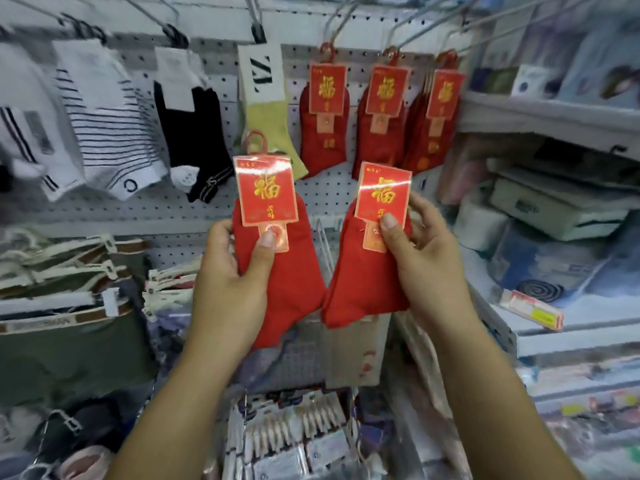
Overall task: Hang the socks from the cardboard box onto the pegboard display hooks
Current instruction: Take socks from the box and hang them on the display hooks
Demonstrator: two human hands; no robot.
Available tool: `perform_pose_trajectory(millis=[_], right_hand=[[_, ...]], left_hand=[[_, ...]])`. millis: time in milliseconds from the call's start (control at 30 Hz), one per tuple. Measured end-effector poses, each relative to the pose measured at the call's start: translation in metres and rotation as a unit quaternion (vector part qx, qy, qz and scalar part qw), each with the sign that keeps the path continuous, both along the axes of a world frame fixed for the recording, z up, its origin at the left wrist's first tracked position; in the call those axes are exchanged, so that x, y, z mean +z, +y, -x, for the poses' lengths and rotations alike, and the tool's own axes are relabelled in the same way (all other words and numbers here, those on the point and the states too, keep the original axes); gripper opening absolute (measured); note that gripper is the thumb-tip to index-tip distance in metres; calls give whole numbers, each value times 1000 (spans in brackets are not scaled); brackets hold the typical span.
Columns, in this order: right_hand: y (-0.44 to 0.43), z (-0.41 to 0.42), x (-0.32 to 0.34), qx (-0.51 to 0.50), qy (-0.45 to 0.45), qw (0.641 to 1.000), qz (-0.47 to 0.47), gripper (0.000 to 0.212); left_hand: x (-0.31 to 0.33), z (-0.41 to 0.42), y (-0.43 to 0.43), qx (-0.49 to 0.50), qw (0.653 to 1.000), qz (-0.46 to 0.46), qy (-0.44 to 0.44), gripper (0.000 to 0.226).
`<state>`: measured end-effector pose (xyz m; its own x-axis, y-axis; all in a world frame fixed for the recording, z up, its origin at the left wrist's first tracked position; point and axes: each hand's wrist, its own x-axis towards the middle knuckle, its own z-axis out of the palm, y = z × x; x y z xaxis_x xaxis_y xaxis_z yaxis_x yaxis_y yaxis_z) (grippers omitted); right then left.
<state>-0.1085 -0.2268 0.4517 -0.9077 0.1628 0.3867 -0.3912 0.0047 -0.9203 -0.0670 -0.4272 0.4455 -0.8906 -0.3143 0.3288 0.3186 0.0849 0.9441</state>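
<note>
Head camera view, looking forward and down. A person is standing at a white pegboard (221, 206) and holding up two pairs of red socks side by side in front of it.

The left hand (235, 282) is gripping the left red pair (287, 289). Its thumb is pressing on the small tab under the pair's red and gold card, and its fingers are curling round behind the sock. A red hanger loop (255, 142) is sticking up above that card.

The right hand (426, 271) is pinching the right red pair (356, 292). Its thumb is resting on the lower edge of the card, and its fingertips are wrapping round the far edge from behind. The two pairs are hanging just apart, toes pointing down and inward.

Above the hands, three lots of matching hung red socks (323, 133) are dangling from wire hooks (341, 22) in the pegboard. To their left, a yellow-green sock (266, 133), a black sock (194, 133) and a striped white sock (110, 133) are hanging in a row.

Below the held pairs, a tan cardboard-like panel (349, 351) is showing, blurred. At the right, shelves (554, 112) are carrying packaged goods.
</note>
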Motion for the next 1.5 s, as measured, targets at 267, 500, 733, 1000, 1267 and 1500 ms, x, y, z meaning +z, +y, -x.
perform_pose_trajectory(millis=[267,500,733,1000,1267,1500], right_hand=[[45,135,59,-85,64,994,-10,38],[48,191,95,-62,87,993,-58,46],[56,218,97,-3,77,991,-111,50],[71,195,82,-71,40,985,-155,61],[56,108,73,154,-22,985,-78,42],[65,119,95,110,47,992,-41,23]], left_hand=[[16,33,44,27,999,7,22,12],[27,52,63,30,999,-3,16,16],[34,66,67,12,1000,-5,25,17],[36,77,77,-11,1000,17,22,11],[42,99,100,-83,994,65,32,21],[73,131,97,-65,984,161,46,22]])
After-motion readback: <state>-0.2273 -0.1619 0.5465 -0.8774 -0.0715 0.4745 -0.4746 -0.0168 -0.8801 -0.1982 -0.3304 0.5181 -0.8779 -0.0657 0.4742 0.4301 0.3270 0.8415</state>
